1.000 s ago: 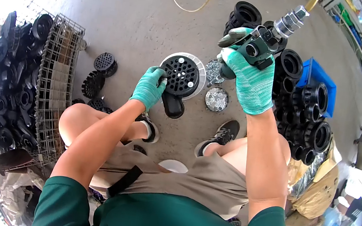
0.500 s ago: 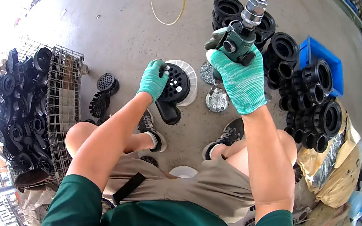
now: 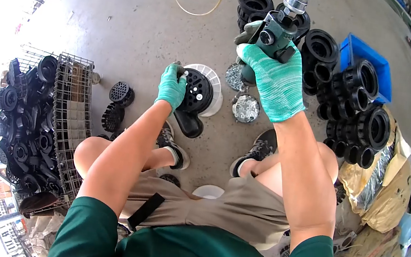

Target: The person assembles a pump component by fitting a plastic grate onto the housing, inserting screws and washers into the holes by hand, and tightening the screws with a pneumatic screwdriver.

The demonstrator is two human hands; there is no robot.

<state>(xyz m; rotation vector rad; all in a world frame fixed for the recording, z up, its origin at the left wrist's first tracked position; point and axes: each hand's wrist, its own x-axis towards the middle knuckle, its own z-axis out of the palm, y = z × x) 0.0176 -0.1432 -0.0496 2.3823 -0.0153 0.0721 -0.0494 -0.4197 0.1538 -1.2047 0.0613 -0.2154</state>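
Observation:
My left hand (image 3: pixel 171 87), in a green glove, grips the left edge of a black perforated plastic housing (image 3: pixel 199 91). A small silvery piece (image 3: pixel 185 74) shows at its fingertips; whether they pinch it I cannot tell. The housing rests on a white round plastic support (image 3: pixel 217 90), its rounded spout pointing toward me. My right hand (image 3: pixel 275 80), gloved too, is wrapped round a dark green air tool (image 3: pixel 276 37) with a metal hose coupling on top. The tool's lower end is partly hidden by the hand. Below it stand two containers of small metal parts (image 3: pixel 246 108) (image 3: pixel 234 76).
Black ring-shaped parts (image 3: pixel 321 47) stand stacked at the right, beside a blue crate (image 3: pixel 384 65). On the left, a wire basket (image 3: pixel 71 108) holds many black housings. Perforated black discs (image 3: pixel 122 93) lie near my left leg. A thin hose (image 3: pixel 201 13) runs across the floor.
The view has shifted slightly. My right hand with the air tool has moved a little to the right and away from me. My left hand keeps its place on the housing.

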